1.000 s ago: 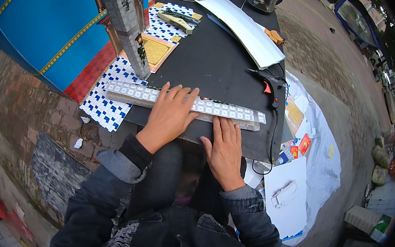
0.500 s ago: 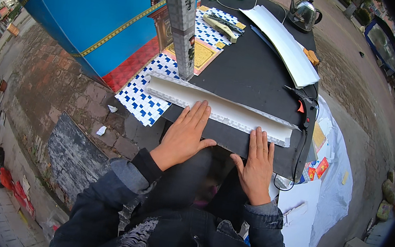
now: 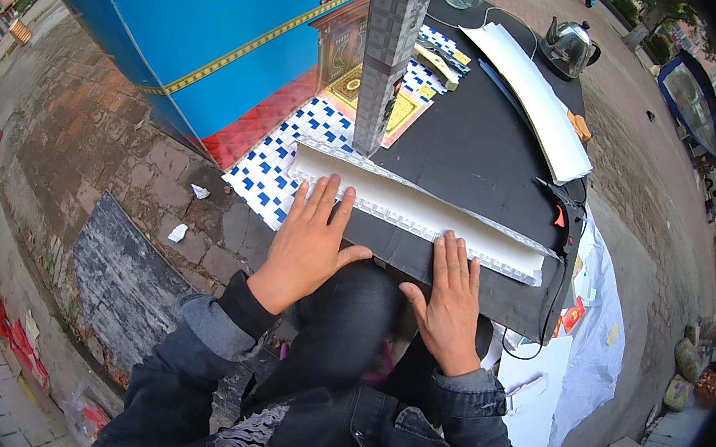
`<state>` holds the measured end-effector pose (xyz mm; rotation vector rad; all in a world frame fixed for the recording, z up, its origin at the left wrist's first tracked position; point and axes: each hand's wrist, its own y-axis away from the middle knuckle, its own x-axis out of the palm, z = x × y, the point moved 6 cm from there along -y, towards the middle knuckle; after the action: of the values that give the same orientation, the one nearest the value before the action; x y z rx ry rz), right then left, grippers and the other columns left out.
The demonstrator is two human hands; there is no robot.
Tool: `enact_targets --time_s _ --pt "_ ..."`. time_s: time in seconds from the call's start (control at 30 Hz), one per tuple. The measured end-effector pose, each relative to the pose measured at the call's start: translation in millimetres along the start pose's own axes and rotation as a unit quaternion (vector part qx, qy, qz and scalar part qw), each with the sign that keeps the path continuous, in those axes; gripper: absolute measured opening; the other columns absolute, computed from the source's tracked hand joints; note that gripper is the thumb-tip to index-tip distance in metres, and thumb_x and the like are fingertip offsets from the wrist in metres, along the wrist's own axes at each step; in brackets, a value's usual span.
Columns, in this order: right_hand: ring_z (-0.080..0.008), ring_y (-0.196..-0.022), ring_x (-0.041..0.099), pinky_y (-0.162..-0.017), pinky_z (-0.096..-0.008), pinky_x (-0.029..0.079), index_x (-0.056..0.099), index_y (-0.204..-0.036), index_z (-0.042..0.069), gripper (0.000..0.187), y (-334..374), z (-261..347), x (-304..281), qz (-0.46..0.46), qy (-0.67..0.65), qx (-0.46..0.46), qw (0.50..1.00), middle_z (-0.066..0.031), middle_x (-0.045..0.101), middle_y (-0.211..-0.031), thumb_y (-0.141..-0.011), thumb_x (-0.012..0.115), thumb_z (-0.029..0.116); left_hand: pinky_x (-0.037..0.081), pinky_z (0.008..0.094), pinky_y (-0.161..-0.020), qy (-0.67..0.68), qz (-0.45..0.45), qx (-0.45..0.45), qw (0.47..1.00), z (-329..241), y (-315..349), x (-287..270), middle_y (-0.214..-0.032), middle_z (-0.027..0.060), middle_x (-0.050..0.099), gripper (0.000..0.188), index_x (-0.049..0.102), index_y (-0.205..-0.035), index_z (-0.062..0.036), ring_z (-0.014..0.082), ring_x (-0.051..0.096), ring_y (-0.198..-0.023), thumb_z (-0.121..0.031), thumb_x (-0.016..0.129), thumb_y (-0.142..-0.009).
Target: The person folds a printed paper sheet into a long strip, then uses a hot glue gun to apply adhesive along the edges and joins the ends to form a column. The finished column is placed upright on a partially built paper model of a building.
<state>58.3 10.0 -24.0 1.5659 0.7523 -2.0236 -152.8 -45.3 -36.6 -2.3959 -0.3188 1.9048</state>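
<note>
A long strip of pale card (image 3: 413, 208), printed with a grey brick pattern on its outer side, lies folded into a white-lined trough along the near edge of the black table (image 3: 467, 139). My left hand (image 3: 307, 240) lies flat with fingers stretched out, its fingertips on the strip's near flap toward the left end. Farther right, my right hand (image 3: 450, 306) also rests open, fingertips on the same flap. Neither hand grips anything. Just behind the strip stands a tall square grey column (image 3: 385, 75) with a stone-block print.
Blue-and-white checked sheets (image 3: 270, 173) lie under the strip's left end, beside a tall blue printed panel (image 3: 223, 10). A black glue gun (image 3: 566, 218) with its cord sits at right. Behind are curved white sheets (image 3: 530, 97), a beige stapler-like tool (image 3: 435, 65), a kettle (image 3: 569, 48).
The view has shifted, so the table appears farther right. Both hands have slid leftward along the strip's flap, the left one nearer the left end. The hands stay flat and open.
</note>
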Motion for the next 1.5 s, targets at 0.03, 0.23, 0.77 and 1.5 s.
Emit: enact_targets --time_s 0.03,0.23,0.77,1.5 --pt "-0.0363 -0.155 0.032 -0.126 -0.0517 0.024 0.041 -0.155 -0.003 0.084 -8.7 15.8 5.7 -0.016 -0.020 -0.040 0.999 -0.0199 0.038 -0.164 -0.096 0.068 0.049 0.019 0.0554 -0.126 0.023 -0.004 0.040 0.999 -17.2 -2.4 3.1 -0.160 0.0293 0.039 0.084 0.041 -0.155 0.0032 0.0429 0.035 -0.151 -0.056 0.060 -0.099" --pt "-0.0369 -0.154 0.033 -0.126 -0.0526 0.024 0.042 -0.155 -0.003 0.080 4.5 -12.2 -2.2 -0.012 -0.013 -0.013 1.000 -0.0183 0.038 -0.165 -0.098 0.066 0.047 0.023 0.0570 -0.124 0.030 -0.014 0.041 0.999 -22.3 -1.5 -1.6 -0.159 0.0232 0.044 0.065 0.050 -0.153 -0.0061 0.0388 0.039 -0.150 -0.046 0.060 -0.103" --pt "-0.0381 -0.153 0.034 -0.129 -0.0521 0.015 0.038 -0.154 -0.006 0.079 41.5 -122.8 -37.5 -0.035 0.124 0.156 0.979 -0.0234 0.041 -0.161 -0.102 0.060 0.049 0.029 0.0544 -0.116 -0.006 -0.071 -0.061 0.996 52.6 -14.3 -14.4 -0.153 0.0323 0.046 0.076 0.050 -0.140 0.0088 0.0418 0.045 -0.141 -0.051 0.068 -0.096" --pt "-0.0316 -0.129 0.060 -0.120 -0.0512 0.037 0.066 -0.131 0.004 0.046 -39.4 -23.6 -30.6 -0.197 -0.019 -0.040 0.979 -0.0107 0.067 -0.132 -0.087 0.058 -0.007 0.028 0.0521 -0.122 0.035 -0.208 0.040 0.977 -23.0 -41.0 -32.6 -0.162 0.0109 0.039 0.077 0.041 -0.159 -0.0151 0.0347 0.035 -0.150 -0.013 0.075 -0.090"
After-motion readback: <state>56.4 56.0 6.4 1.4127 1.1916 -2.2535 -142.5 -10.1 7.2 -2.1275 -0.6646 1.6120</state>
